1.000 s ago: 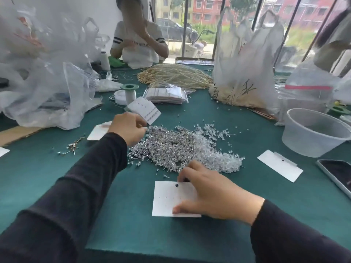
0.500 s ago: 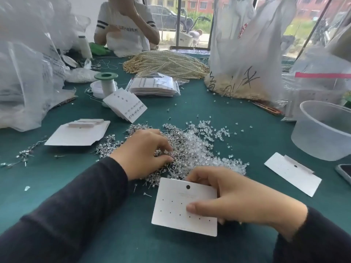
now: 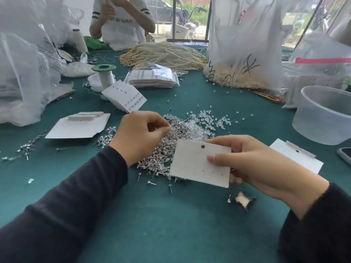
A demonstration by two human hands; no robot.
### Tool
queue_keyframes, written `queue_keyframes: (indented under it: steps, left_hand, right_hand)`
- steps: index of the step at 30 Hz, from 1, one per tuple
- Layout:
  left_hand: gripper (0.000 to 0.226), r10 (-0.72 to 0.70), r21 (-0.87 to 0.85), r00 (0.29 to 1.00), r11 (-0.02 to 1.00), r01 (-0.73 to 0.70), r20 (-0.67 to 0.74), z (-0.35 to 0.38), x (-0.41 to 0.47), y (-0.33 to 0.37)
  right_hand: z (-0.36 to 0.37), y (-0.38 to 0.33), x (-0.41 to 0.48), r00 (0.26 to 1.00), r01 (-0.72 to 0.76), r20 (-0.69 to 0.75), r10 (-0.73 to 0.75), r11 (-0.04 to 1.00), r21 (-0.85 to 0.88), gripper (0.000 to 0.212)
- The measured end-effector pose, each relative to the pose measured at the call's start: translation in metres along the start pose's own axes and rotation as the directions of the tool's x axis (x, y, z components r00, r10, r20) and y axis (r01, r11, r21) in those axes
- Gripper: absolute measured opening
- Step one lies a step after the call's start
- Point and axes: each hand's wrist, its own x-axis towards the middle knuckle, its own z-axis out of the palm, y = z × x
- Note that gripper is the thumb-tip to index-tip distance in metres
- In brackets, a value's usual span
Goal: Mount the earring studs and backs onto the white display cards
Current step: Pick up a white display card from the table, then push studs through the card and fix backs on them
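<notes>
green felt covers the table (image 3: 171, 224), and the landmark on it is the silver stud pile (image 3: 161, 149) in the middle. nearest of all, on the near right of the stud pile, a single stud (image 3: 229, 199) lies just beside a small dark-edged scrap (image 3: 243, 201). the right hand (image 3: 262, 164) holds a white display card (image 3: 193, 164) lifted over the stud pile's near right edge, thumb pressed on the card's face and the other fingers curled behind it; the card shows a hang hole at its top and rows of tiny punched holes. the left hand (image 3: 140, 135) hovers over the stud pile's left side with thumb and forefinger tips pressed together in a pinch; whether a stud sits between them is too small to tell. a heap of clear backs (image 3: 199, 126) touches the stud pile's far right edge. right of the stud pile lie a blank card (image 3: 300, 158) and, well apart, a clear plastic tub (image 3: 326, 114). left of the stud pile sit folded white cards (image 3: 76, 126). beyond the stud pile, to the far left, a tilted stack of filled cards (image 3: 125, 95) leans near a green-topped spool (image 3: 104, 74). farther beyond the stud pile lie bagged cards (image 3: 152, 78), then pearl strands (image 3: 165, 54), with a white plastic bag (image 3: 245, 44) to their right. farthest from the stud pile, a second person (image 3: 121, 21) sits across the table.
</notes>
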Motion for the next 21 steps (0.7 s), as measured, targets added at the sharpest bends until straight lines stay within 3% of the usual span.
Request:
queue_keyframes:
  steps: [10,16,21]
  left_hand:
    - [0.01,-0.028,-0.042,0.999,0.999,0.03,0.029,0.001,-0.003,0.005]
    - [0.007,-0.009,-0.4,0.993,0.915,0.056,0.119,-0.001,-0.011,0.016]
    - [0.006,0.009,-0.401,0.993,0.915,0.04,0.12,0.004,-0.013,0.019]
  right_hand:
    - [-0.005,0.002,0.007,0.996,-0.031,-0.075,0.038,0.995,0.092,0.018]
    - [-0.006,0.002,0.006,0.998,-0.028,-0.04,0.038,0.973,0.228,0.017]
    - [-0.009,0.002,0.008,0.999,-0.041,-0.01,0.046,0.948,0.315,0.03]
